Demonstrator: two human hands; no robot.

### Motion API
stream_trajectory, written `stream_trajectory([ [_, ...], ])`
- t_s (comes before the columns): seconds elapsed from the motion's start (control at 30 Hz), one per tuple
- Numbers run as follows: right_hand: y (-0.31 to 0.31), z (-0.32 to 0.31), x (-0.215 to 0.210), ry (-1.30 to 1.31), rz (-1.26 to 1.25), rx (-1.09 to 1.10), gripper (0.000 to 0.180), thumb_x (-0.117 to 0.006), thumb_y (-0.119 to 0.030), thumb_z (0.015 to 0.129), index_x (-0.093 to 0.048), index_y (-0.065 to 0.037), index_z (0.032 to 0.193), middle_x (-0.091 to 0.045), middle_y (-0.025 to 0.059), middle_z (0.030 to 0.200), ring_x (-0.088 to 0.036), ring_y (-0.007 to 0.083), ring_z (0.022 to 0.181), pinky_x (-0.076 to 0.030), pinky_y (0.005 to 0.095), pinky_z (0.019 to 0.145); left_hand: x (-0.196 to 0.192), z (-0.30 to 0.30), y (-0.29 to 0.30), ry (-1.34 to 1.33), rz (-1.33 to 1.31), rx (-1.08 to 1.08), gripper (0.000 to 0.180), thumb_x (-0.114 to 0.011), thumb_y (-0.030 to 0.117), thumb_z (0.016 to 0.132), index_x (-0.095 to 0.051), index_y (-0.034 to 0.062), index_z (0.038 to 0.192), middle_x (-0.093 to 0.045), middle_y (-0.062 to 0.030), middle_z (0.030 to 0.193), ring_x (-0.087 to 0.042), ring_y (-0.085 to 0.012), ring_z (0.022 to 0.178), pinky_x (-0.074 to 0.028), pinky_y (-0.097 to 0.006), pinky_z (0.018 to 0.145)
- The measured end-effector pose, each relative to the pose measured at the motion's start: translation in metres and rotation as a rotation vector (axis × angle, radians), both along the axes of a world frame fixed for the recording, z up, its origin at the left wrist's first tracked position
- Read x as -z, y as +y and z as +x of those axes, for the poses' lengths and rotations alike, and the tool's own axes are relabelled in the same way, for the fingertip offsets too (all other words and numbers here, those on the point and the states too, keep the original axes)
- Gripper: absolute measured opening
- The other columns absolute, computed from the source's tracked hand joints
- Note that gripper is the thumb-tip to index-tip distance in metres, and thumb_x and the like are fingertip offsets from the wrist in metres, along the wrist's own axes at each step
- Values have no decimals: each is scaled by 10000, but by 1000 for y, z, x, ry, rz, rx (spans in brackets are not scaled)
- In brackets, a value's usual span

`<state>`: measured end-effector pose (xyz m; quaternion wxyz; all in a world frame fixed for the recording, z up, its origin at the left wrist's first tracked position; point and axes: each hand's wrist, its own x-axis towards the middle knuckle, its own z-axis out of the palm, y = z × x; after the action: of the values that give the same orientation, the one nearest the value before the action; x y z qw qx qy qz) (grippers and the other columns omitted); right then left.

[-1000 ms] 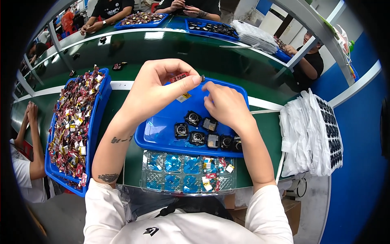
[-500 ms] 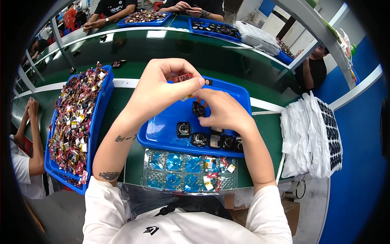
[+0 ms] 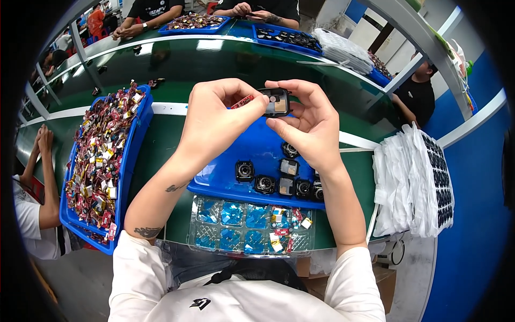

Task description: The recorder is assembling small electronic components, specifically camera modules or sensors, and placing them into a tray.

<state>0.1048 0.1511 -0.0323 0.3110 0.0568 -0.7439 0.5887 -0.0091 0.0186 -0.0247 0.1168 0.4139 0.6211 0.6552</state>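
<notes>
Both hands are raised above the blue tray [image 3: 230, 177] on the green worktop [image 3: 161, 145]. The right hand [image 3: 308, 126] pinches a small black square module [image 3: 275, 102] by its edges, and the left hand [image 3: 217, 121] pinches its left side. The module looks light, rigid and probably delicate on its open face, so edge grips suit it. Similar modules [image 3: 279, 182] lie in the tray.

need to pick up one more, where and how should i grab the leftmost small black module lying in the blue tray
Take the leftmost black module by its two opposite side edges, thumb and forefinger coming straight down from above. It lies flat on the blue tray with its round lens face up, so pinching the sides keeps fingers off the lens. Its left side is open tray; the next module sits close on its lower right.
</notes>
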Motion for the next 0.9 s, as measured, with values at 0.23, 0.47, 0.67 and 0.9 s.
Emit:
stream_trajectory([
  [0.23,-5,0,4,-23,7,25,463,-647,83,760,-496,-15,1187,-560,105,1156,-603,199,1053,-529,319,899,1,-1,0,60,10,-58,151,-665,115,773,-689,-34,769,-610,-21,623,-521,-37,589,-409,-198,536],
  [0.47,-8,0,5,-21,12,29,458,-639,76,762,-494,-25,1185,-560,98,1160,-603,196,1056,-528,312,893,0,-2,-1,42,3,-59,165,-664,122,767,-688,-42,770,-611,-25,621,-524,-41,586,-411,-201,531],
  [0.67,-11,-1,6,4,26,41,448,-618,84,762,-493,-17,1180,-563,100,1157,-602,196,1058,-530,309,883,2,0,0,68,9,-77,167,-668,123,765,-689,-43,773,-614,-28,623,-526,-41,579,-415,-203,526],
  [0.9,-16,-5,13,66,-101,122,260,-618,27,833,-531,20,1078,-627,118,1052,-646,162,935,-552,269,806,8,7,2,371,24,-194,102,-708,93,779,-700,-6,800,-611,-38,671,-546,-73,646,-431,-217,583],
])
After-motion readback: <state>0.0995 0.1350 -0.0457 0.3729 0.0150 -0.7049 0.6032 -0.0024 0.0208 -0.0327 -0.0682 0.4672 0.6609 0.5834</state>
